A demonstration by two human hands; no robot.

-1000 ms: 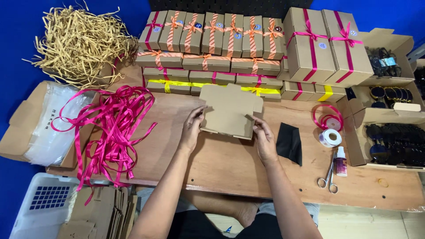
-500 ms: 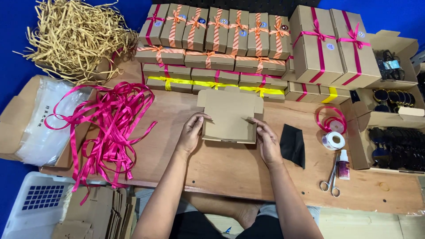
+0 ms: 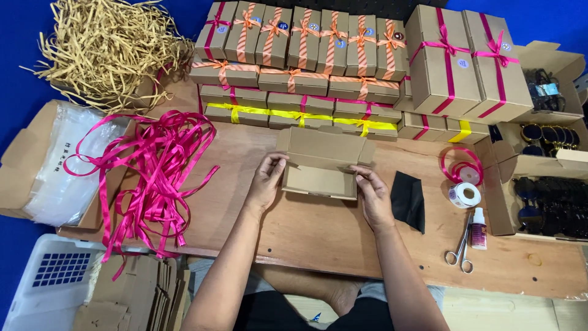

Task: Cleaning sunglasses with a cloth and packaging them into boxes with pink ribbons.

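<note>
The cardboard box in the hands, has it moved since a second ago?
Yes. The box was tipped up on edge with its underside showing; now it lies flat on the table, open side up, beside the black cloth.

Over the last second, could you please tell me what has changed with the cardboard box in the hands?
The cardboard box went from a raised, half-folded blank to an open box resting on the table, lid flap tipped back. The left hand and right hand kept hold of its ends. The ribbons, black cloth and scissors stayed put.
</note>
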